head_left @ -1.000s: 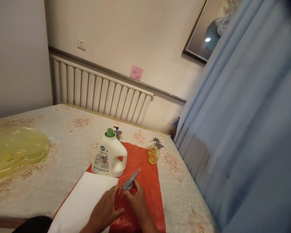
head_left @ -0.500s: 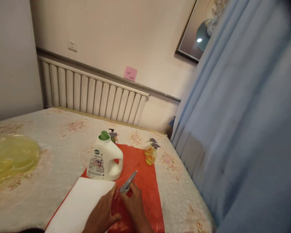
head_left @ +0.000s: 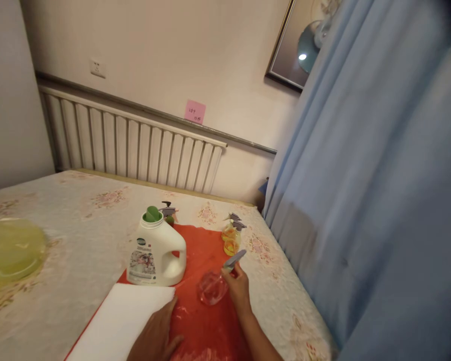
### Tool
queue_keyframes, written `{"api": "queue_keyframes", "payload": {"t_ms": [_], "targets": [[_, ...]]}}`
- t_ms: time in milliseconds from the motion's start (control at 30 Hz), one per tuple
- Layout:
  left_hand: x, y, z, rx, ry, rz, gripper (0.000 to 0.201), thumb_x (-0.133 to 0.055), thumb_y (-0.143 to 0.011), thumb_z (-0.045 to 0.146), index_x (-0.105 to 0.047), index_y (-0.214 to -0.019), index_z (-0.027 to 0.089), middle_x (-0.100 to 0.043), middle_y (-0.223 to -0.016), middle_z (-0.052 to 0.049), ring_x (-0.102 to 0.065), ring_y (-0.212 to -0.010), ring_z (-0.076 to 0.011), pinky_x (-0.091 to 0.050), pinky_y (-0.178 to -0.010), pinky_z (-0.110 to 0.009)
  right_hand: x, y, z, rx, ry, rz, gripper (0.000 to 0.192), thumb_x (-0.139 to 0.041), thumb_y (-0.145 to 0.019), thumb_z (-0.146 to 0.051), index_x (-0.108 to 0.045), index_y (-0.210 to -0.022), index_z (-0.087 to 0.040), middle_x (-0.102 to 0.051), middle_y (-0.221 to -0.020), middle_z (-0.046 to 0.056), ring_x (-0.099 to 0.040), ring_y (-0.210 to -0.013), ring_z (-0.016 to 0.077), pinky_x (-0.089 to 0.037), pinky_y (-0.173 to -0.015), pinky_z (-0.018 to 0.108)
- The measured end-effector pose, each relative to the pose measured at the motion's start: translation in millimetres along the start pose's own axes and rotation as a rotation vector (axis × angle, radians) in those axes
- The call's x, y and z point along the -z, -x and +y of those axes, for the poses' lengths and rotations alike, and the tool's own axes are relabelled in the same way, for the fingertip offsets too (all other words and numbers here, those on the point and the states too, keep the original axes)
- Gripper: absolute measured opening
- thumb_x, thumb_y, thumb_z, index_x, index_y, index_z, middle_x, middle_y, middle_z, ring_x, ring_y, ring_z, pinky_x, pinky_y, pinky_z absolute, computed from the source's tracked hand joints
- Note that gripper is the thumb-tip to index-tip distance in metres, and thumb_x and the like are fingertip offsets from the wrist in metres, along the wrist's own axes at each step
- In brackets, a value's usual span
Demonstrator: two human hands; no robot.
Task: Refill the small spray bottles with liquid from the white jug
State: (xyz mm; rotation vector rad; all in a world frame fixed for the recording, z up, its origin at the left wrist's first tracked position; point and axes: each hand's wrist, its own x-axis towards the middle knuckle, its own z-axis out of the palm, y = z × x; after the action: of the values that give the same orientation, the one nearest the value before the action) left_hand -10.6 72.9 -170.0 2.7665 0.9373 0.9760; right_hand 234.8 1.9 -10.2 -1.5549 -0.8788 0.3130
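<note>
Right now my right hand [head_left: 237,291] is closed around the neck of a small clear spray bottle [head_left: 212,289], just under its grey trigger head [head_left: 234,259]. The bottle is tipped over to the left, its round body low over the red cloth [head_left: 206,326], the trigger pointing up and to the right. I cannot tell whether the body touches the cloth or hangs just above it. My grip is tight on the neck, fingers wrapped, thumb toward the bottle.

My left hand [head_left: 155,337] lies flat with fingers loosely spread, holding nothing, resting where the white folded towel [head_left: 120,321] meets the red cloth. That grip is apart, only pressing down.

A second ago both hands were together on the bottle, close in front of me beside the towel's corner. Since then my right hand has carried it away to the right and farther up the cloth, and my left has let go and stayed behind.

Just behind the bottle stands a white detergent jug [head_left: 156,253] with a green cap, on the cloth's left part. A yellow spray bottle [head_left: 230,239] stands at the cloth's far right edge, near my right hand. All of it sits on the bed [head_left: 67,235], with a pale yellow plastic bag [head_left: 11,250] well off to the left.
</note>
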Motion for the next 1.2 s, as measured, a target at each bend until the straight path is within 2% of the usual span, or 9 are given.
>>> {"api": "queue_keyframes", "payload": {"t_ms": [100, 200, 467, 767, 1200], "targets": [[0.8, 1.7, 0.8, -0.005, -0.023, 0.027, 0.075, -0.059, -0.085, 0.052, -0.03, -0.147, 0.022, -0.06, -0.136, -0.012, -0.061, -0.121, -0.028, -0.054, -0.099, -0.038, 13.4, -27.7, 5.7, 0.014, 0.057, 0.07, 0.022, -0.062, -0.07, -0.037, -0.068, -0.08, -0.018, -0.069, -0.073, 0.0, -0.06, -0.068, 0.0181, -0.046, -0.064, 0.025], [2.1, 1.9, 2.7, 0.011, -0.022, 0.015, 0.069, -0.059, -0.084, 0.05, -0.037, -0.143, 0.023, -0.062, -0.134, -0.011, -0.062, -0.12, -0.0278, -0.054, -0.099, -0.038, 22.3, -53.5, 13.1, 0.034, 0.123, 0.135, 0.024, -0.063, -0.068, -0.041, -0.066, -0.074, -0.019, -0.068, -0.069, -0.001, -0.057, -0.065, 0.0175, -0.042, -0.062, 0.025], [9.7, -1.4, 8.2, 0.031, 0.007, -0.025, 0.066, -0.06, -0.083, 0.045, -0.035, -0.141, 0.027, -0.065, -0.131, -0.009, -0.064, -0.116, -0.0276, -0.056, -0.097, -0.04, 27.5, -100.2, 33.7, 0.058, 0.273, 0.247, 0.026, -0.06, -0.066, -0.048, -0.057, -0.061, -0.022, -0.059, -0.057, -0.004, -0.049, -0.058, 0.0166, -0.035, -0.059, 0.026], [15.2, -3.8, 10.2, 0.024, 0.01, -0.044, 0.069, -0.063, -0.082, 0.043, -0.032, -0.142, 0.029, -0.066, -0.13, -0.007, -0.065, -0.115, -0.0271, -0.056, -0.096, -0.039, 24.4, -100.7, 49.0, 0.06, 0.324, 0.243, 0.029, -0.058, -0.067, -0.051, -0.061, -0.064, -0.022, -0.066, -0.061, -0.001, -0.054, -0.058, 0.0181, -0.037, -0.058, 0.026], [20.7, -6.7, 13.7, 0.0, -0.024, -0.012, 0.066, -0.065, -0.081, 0.043, -0.039, -0.139, 0.025, -0.068, -0.126, -0.006, -0.067, -0.111, -0.0243, -0.057, -0.095, -0.033, 23.2, -96.3, 65.3, 0.049, 0.313, 0.244, 0.033, -0.061, -0.07, -0.051, -0.068, -0.075, -0.02, -0.072, -0.07, 0.001, -0.06, -0.062, 0.0189, -0.041, -0.06, 0.024]]}}
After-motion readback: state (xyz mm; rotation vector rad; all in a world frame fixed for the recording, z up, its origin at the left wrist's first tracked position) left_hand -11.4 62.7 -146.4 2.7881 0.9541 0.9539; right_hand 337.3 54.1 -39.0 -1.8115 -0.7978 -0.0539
